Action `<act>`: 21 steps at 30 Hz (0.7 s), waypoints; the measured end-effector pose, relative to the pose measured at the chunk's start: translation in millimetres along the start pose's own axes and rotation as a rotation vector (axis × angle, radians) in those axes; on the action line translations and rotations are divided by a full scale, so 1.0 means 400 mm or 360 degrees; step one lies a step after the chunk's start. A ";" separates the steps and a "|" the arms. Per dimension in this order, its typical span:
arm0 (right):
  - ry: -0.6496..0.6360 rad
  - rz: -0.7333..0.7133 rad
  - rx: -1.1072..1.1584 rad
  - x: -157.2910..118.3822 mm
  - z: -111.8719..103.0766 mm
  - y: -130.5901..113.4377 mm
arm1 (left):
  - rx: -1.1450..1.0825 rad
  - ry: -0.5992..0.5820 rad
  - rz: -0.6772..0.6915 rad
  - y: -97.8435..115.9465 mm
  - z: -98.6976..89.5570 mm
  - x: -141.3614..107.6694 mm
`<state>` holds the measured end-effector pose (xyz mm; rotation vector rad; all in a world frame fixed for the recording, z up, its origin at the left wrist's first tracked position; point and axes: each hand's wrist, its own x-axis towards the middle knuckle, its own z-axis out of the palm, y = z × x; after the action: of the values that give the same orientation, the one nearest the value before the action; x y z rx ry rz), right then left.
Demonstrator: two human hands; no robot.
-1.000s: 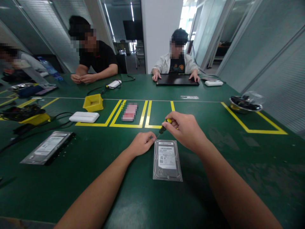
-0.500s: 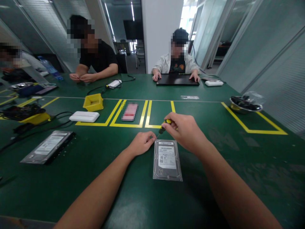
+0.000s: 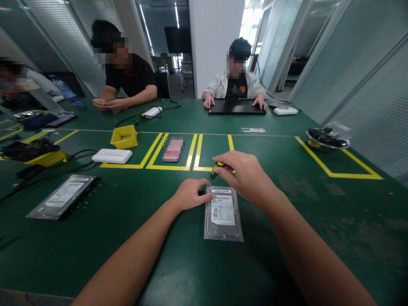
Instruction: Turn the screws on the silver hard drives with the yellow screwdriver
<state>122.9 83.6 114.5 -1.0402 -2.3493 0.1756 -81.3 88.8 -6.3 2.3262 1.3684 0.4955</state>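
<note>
A silver hard drive (image 3: 223, 216) with a white label lies flat on the green table (image 3: 178, 263), in front of me. My right hand (image 3: 244, 170) is closed on a yellow and black screwdriver (image 3: 216, 169), held above the drive's far left corner. At that same corner is my left hand (image 3: 191, 193), thumb resting on the drive's upper left part and index finger at its far edge, the two fingers apart. Whether a small screw lies under the fingertips is too small to tell.
Another hard drive (image 3: 63, 196) lies at the left, near a white box (image 3: 112, 156) and a yellow bin (image 3: 124, 137). A metal bowl of cables (image 3: 328, 140) stands at the right. Across the table, a person's hands rest on a black panel (image 3: 237, 106); other people sit further left.
My left thumb has opened away from the index finger and come down onto the drive. The screwdriver has tilted more upright and shifted slightly left in my right hand.
</note>
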 end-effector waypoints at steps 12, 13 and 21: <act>-0.0085 -0.0114 0.0031 -0.005 -0.016 -0.010 | -0.0077 -0.0135 -0.0072 0.005 -0.005 0.011; -0.0094 -0.0115 0.0032 -0.006 -0.018 -0.010 | -0.0076 -0.0133 -0.0075 0.004 -0.005 0.010; -0.0074 -0.0130 0.0058 -0.009 -0.015 -0.009 | -0.0109 -0.0114 -0.0099 0.012 -0.005 0.005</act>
<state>125.8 78.2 119.1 -0.9308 -2.4163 0.2129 -77.9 88.9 -1.9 2.2181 1.3643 0.4291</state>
